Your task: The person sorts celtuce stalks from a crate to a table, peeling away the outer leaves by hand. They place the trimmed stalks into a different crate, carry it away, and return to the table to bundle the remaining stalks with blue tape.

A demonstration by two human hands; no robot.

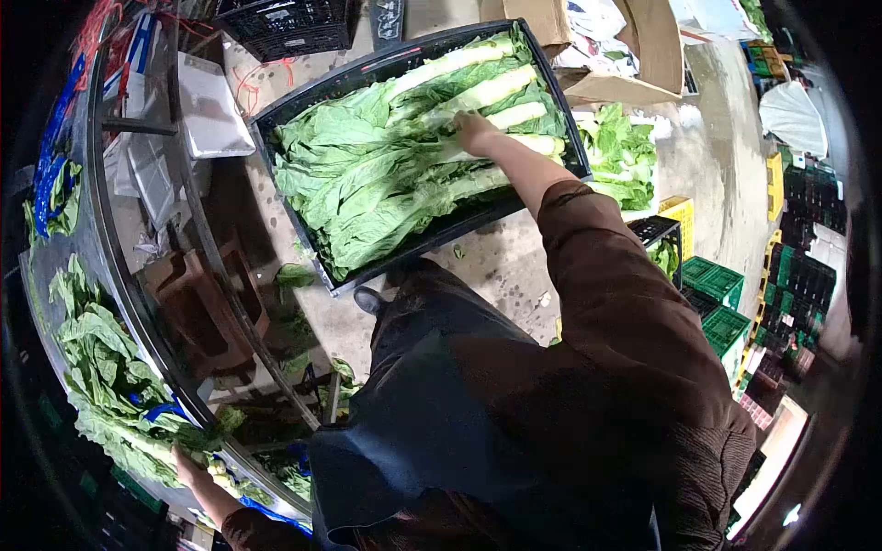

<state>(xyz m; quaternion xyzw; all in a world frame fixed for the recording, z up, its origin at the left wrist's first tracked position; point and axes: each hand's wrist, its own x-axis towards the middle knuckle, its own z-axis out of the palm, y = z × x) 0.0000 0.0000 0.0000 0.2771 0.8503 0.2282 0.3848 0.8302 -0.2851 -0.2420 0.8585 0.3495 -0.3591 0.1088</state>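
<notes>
A black crate point(276, 115) on the floor is full of long leafy greens point(386, 156) with pale stalks. My right hand point(476, 131) reaches down into the crate and rests on the stalks at its right side; whether it grips one I cannot tell. My left hand point(188, 466) lies far to the left on a bunch of greens point(101, 376) piled on a metal table, its fingers on the stalk ends.
The metal table's edge point(138, 303) curves along the left. A second heap of greens point(620, 151) and cardboard boxes point(634, 55) lie beyond the crate. Green and yellow crates point(717, 294) are stacked to the right. My dark apron point(441, 413) fills the lower middle.
</notes>
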